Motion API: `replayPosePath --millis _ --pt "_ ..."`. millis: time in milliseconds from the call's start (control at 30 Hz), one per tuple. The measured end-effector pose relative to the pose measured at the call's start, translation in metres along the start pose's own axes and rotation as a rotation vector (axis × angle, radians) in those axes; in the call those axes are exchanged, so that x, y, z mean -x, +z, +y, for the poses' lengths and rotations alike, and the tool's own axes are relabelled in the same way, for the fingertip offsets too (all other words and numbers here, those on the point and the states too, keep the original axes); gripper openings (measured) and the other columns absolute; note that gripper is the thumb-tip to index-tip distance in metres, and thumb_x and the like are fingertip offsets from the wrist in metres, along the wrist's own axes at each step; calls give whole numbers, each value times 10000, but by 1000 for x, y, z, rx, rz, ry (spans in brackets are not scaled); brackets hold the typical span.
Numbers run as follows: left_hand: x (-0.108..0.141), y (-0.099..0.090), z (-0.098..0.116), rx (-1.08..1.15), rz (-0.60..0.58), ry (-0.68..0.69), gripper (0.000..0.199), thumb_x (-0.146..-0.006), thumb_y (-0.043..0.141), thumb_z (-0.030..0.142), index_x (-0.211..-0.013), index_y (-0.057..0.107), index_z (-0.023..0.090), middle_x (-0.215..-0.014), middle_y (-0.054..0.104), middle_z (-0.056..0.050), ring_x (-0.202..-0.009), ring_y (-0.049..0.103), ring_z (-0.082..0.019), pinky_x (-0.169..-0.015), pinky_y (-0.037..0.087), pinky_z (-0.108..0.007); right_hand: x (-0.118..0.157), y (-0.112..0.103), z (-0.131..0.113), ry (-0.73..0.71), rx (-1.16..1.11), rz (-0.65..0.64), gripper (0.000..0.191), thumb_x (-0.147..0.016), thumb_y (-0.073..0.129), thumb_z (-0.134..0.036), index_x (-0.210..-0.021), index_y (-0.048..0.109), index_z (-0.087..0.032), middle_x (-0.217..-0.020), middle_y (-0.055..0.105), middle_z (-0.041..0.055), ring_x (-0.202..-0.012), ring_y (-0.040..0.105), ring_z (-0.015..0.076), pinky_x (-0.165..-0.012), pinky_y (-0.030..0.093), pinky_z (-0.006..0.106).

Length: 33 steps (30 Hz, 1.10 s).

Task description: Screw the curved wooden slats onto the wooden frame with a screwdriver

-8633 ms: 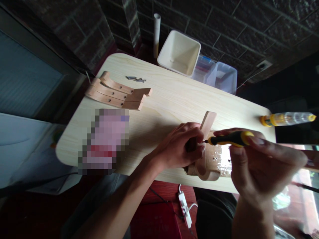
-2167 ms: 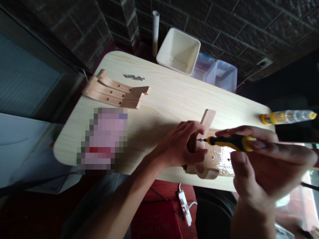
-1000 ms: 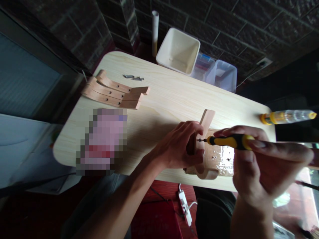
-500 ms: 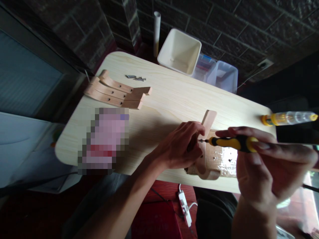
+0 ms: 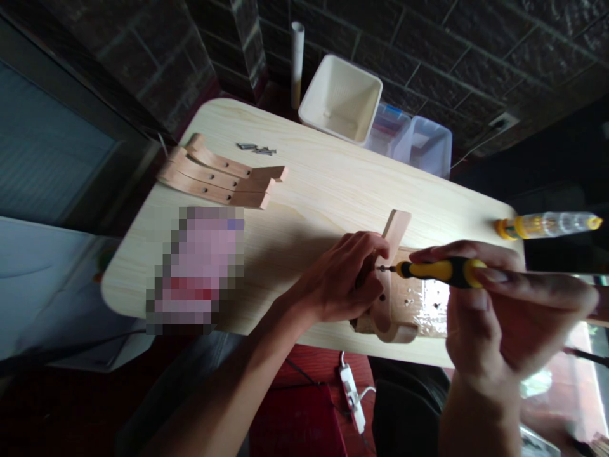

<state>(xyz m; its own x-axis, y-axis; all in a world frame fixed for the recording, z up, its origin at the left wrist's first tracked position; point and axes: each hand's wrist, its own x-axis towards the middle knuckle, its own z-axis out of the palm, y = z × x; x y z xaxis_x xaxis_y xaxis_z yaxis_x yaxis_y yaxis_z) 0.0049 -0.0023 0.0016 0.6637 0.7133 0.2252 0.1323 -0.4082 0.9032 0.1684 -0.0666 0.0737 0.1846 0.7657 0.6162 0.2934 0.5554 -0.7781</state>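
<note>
My right hand (image 5: 499, 304) is closed around a yellow and black screwdriver (image 5: 442, 271), whose tip points left and meets a screw at a hole in a curved wooden hook (image 5: 398, 230). With bent fingers, my left hand (image 5: 347, 276) grips that hook from its left side; part of the wood is hidden behind the fingers. A second hole in the hook shows lower down. Under and to the right of the hook lies a brown block wrapped in shiny clear tape (image 5: 413, 298), with small holes in its face.
Several similar wooden hooks (image 5: 223, 181) lie at the table's left, below a small pile of screws (image 5: 257, 149). A clear-bodied yellow tool (image 5: 547, 225) is at the right edge. A cream bin (image 5: 340, 95) and clear plastic boxes stand behind the table (image 5: 314, 184). A power strip (image 5: 352, 397) is below.
The whole view has shifted slightly. The screwdriver stays at the screw, and both hands keep nearly the same grip and place.
</note>
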Motion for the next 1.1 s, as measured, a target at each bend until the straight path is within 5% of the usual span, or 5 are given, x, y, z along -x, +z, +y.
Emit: replayPosePath --millis 200,600,833,1100 --pt "0 1 -2 13 8 21 273 -923 535 216 -1190 493 254 -1138 667 -64 -1004 643 -234 -980 568 -432 1 -3 3 -34 -78 4 389 -928 678 1 -1236 749 -227 -1234 810 76 -1159 808 232 -918 733 430" --pt "0 1 -1 11 9 22 280 -929 535 216 -1206 503 246 -1121 662 -57 -987 637 -223 -950 561 -419 2 -5 3 -35 12 -13 392 -943 746 -60 -1264 732 -283 -1182 793 50 -1030 828 256 -703 739 411" --pt "0 2 -3 -7 22 43 295 -924 534 205 -1214 498 244 -1128 653 -53 -998 631 -220 -959 552 -409 2 -3 2 -34 -45 12 336 -940 729 -50 -1222 750 -232 -1197 804 81 -1062 827 286 -755 762 484" --pt "-1 1 -2 -7 5 9 268 -934 532 224 -1200 501 247 -1097 647 -46 -998 639 -224 -953 557 -409 2 -5 1 -44 9 -15 457 -908 716 5 -1272 743 -269 -1187 791 54 -1046 832 255 -707 750 415"
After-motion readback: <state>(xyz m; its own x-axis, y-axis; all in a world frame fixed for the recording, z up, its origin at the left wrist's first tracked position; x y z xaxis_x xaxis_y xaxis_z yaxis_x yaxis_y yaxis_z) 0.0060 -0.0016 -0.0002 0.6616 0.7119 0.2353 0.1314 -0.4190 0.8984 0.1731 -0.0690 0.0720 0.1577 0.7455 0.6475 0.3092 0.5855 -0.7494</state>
